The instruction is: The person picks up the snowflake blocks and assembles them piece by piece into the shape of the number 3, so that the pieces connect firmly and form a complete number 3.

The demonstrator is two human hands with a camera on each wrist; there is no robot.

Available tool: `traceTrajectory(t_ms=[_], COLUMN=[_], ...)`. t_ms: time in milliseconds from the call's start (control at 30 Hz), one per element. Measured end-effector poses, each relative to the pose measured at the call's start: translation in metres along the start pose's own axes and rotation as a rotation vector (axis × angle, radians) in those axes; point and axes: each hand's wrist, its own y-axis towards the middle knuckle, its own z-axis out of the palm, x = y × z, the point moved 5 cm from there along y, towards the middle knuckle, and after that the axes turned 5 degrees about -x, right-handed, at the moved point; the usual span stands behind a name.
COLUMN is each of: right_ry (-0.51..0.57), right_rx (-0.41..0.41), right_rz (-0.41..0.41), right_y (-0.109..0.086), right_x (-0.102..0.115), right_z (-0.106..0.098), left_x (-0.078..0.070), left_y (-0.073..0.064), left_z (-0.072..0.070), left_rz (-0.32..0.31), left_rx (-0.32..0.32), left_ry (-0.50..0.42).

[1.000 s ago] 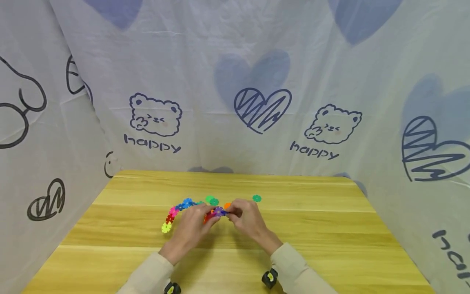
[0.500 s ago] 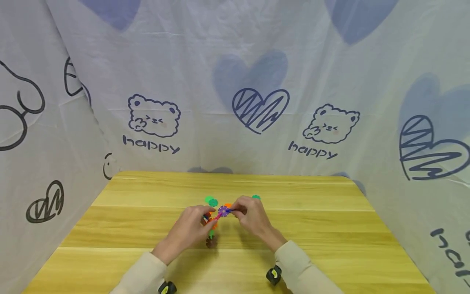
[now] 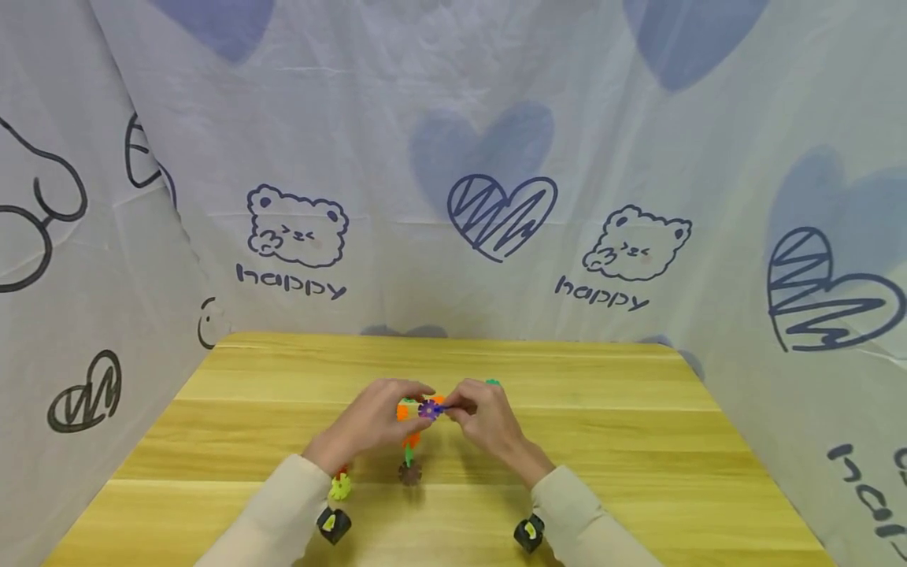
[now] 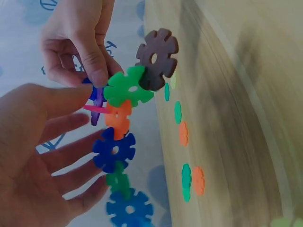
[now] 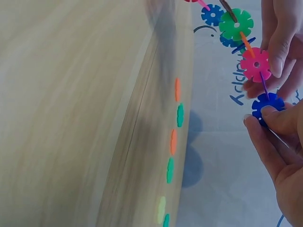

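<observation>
My right hand (image 3: 489,421) pinches a dark blue notched plastic disc (image 5: 265,111) between thumb and fingers. That disc joins a purple disc (image 3: 428,409) and a pink disc (image 5: 256,65) in a colourful chain of interlocking flower discs. Spread in a C shape, my left hand (image 3: 368,421) stands around the chain's middle, its thumb close to the pink disc; contact is unclear. Off the join run an orange disc (image 4: 118,118), a green disc (image 4: 130,88) and a brown disc (image 4: 158,59). More blue discs (image 4: 113,150) hang along another branch. A yellow disc (image 3: 341,487) shows below my left wrist.
Loose discs lie on the wooden table (image 3: 602,441) beyond the hands, among them an orange disc (image 4: 199,180) and a green disc (image 5: 180,115). A green disc (image 3: 493,383) peeks out behind my right hand. A printed cloth (image 3: 397,252) encloses the table's back and sides.
The left fingers have loosened and spread around the chain. Its yellow end has swung from the far left to below the left wrist, and the brown end now hangs in view. The right hand keeps its pinch.
</observation>
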Motion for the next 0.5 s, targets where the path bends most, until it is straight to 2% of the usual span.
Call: traceTrajectory(t_ms=[100,200,267,500], right_ry=[0.013,0.027,0.038,0.056], right_rx=[-0.011,-0.027,-0.039,-0.041], right_rz=[-0.003,0.000,0.005,0.007], right_y=[0.0001,-0.0002,-0.0005,-0.0010], right_x=[-0.0001,-0.0006,-0.0012,-0.0054], right_z=[0.0008,0.0006,0.0002,0.0006], left_x=[0.0038,0.0057,0.0062,0.0059], left_y=[0.0025,0.0044,0.0053,0.0066], left_z=[0.0043,0.0069,0.0081,0.0097], left_rz=[-0.010,-0.006,0.003,-0.004], left_rx=[0.072,0.092,0.089,0.020], left_ry=[-0.074,-0.101,-0.101,-0.028])
